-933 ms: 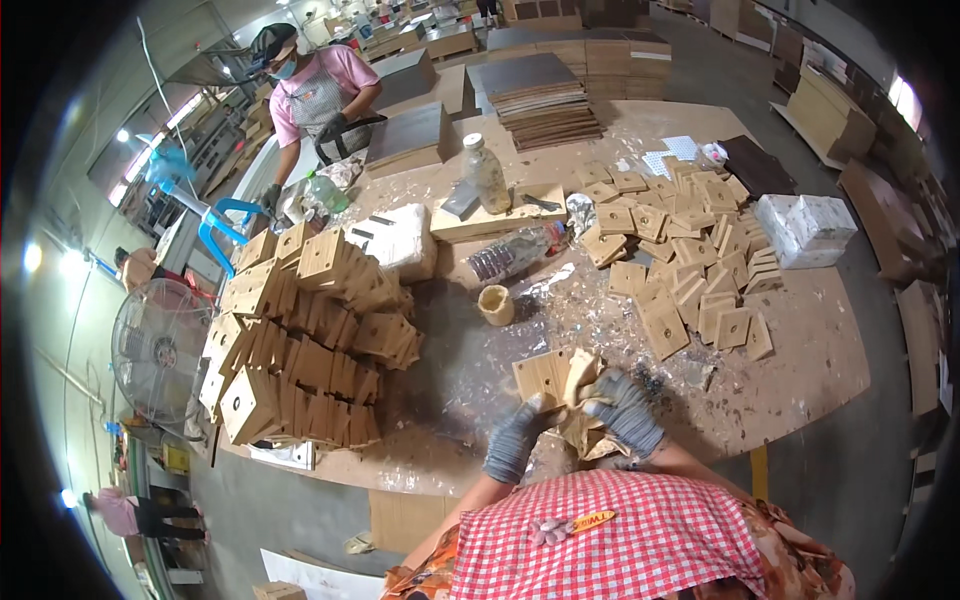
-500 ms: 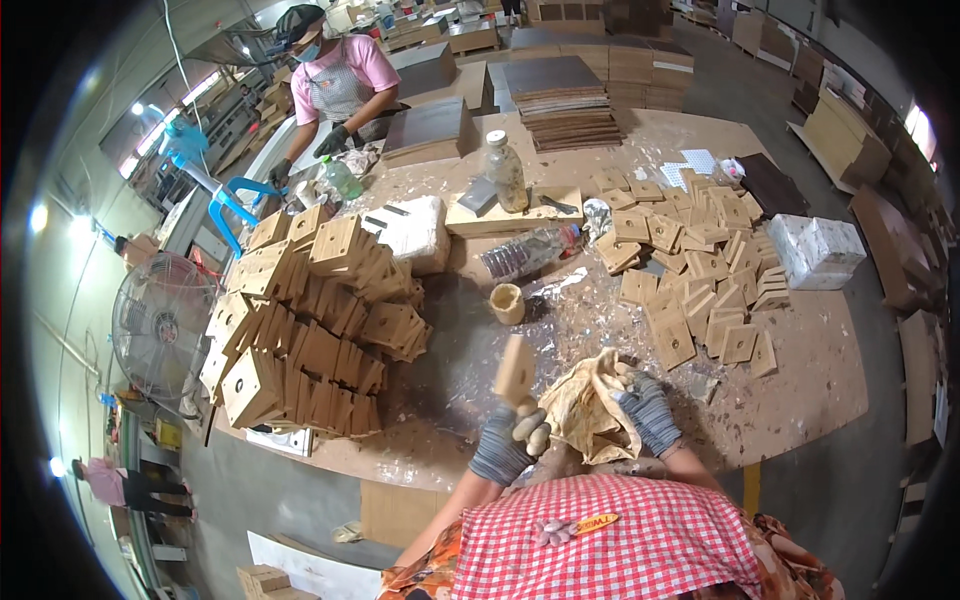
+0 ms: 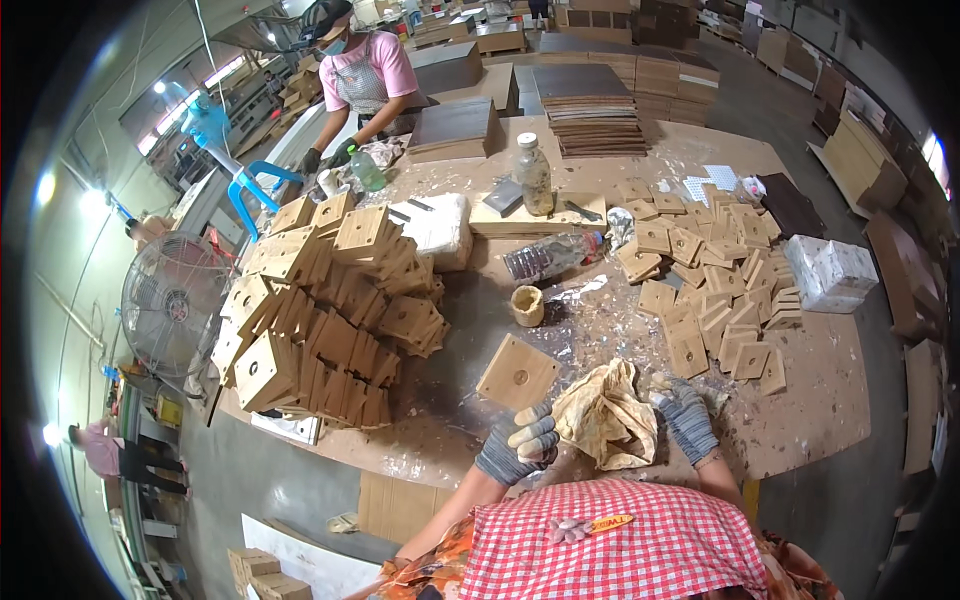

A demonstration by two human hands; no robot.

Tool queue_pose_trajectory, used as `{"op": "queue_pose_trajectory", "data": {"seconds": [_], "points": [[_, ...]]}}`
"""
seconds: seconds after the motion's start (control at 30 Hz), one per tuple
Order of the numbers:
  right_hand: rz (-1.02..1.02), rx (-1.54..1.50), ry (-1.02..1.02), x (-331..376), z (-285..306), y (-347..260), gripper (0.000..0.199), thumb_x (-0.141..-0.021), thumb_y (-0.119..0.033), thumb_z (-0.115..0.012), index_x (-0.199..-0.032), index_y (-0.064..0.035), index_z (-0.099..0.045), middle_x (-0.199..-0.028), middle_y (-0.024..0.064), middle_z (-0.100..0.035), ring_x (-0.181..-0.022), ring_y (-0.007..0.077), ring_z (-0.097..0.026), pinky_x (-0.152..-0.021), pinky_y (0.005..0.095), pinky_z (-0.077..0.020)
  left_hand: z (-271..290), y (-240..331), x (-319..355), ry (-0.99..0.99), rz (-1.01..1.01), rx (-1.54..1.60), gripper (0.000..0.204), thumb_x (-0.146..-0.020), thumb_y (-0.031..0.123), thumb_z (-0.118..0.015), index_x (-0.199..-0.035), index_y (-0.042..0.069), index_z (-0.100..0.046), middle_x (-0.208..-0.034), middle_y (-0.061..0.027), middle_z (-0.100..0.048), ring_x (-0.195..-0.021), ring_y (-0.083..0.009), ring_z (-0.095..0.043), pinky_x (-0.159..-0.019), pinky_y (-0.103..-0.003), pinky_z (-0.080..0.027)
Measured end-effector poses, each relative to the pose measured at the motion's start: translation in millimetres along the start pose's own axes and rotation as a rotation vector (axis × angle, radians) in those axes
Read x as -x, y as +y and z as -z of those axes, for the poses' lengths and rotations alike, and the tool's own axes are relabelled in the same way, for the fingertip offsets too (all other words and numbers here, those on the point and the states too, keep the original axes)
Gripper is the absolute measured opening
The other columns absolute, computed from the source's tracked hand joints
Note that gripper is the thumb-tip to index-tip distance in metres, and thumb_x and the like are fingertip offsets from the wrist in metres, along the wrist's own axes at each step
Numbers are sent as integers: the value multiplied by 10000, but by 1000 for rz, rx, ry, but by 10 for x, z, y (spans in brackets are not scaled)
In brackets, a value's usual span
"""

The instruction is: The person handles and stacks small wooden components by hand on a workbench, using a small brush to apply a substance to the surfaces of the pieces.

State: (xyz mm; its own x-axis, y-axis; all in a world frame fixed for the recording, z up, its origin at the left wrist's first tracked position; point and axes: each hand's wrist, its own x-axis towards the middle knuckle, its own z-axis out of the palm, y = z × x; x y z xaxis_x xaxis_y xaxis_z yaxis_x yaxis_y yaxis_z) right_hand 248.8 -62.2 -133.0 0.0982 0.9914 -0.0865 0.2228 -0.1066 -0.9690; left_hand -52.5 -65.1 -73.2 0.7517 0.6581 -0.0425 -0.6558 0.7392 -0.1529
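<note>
- The left hand (image 3: pixel 518 447), in a grey knit glove, is closed on the lower corner of a square, light-brown wooden block with a centre hole (image 3: pixel 518 373), raised just above the glue-spattered wooden worktable (image 3: pixel 800 420).
- The right hand (image 3: pixel 688 420), gloved alike, grips a crumpled yellowish rag (image 3: pixel 605 415) just beside the block.
- A stack of similar blocks (image 3: pixel 320 320) stands to the left.

wooden block pile (image 3: pixel 330 300) left on the table (image 3: pixel 800 420), loose blocks (image 3: pixel 715 290) right, cup (image 3: pixel 527 305) between

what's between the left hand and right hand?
A crumpled yellow rag, seen in the head view. The left hand holds a square wooden block; the right hand touches the rag.
</note>
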Motion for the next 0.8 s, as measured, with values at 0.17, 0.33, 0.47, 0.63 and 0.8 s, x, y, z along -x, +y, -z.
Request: {"op": "queue_pose_trajectory", "data": {"seconds": [0.17,0.33,0.47,0.63,0.8], "points": [[58,10,-24,-30,120,-69,305,-809,-124,-624,-1077,13,-581,-957,99,-630,-883,206,-587,-841,311,-458,55,108,66,-37,-12,-37,227,-874,165,-420,-652,131,-450,-503,16,-415,-465,-125,-439,-389,-216,-367],[171,437,369,-168,739,591,430,-730,-70,-680,-1141,-4,-574,-1077,131,-572,-987,244,-540,-885,311,-441,231,615,139,403,-535,-158,370,-891,437,-430,-640,165,-444,-512,15,-400,-472,-183,-429,-412,-280,-358],[59,749,490,-40,895,870,521,-673,-65,-725,-1166,-11,-564,-1185,158,-499,-1080,271,-481,-919,322,-421,60,1096,395,782,-841,-663,503,-887,607,-391,-630,176,-421,-496,5,-367,-466,-217,-443,-401,-318,-369],[-66,879,432,34,948,1199,646,-624,-133,-766,-1220,-28,-537,-1223,206,-469,-1138,339,-446,-990,381,-367,-107,1614,563,987,-1014,-899,507,-880,598,-417,-675,138,-476,-547,-43,-515,-416,-222,-556,-323,-308,-430],[-183,850,399,50,923,1133,629,-629,-192,-762,-1201,-34,-555,-1261,235,-459,-1179,370,-426,-1029,407,-327,-106,1829,569,1218,-775,-1108,499,-872,555,-479,-818,63,-542,-635,-55,-547,-489,-211,-603,-369,-279,-468]]}}
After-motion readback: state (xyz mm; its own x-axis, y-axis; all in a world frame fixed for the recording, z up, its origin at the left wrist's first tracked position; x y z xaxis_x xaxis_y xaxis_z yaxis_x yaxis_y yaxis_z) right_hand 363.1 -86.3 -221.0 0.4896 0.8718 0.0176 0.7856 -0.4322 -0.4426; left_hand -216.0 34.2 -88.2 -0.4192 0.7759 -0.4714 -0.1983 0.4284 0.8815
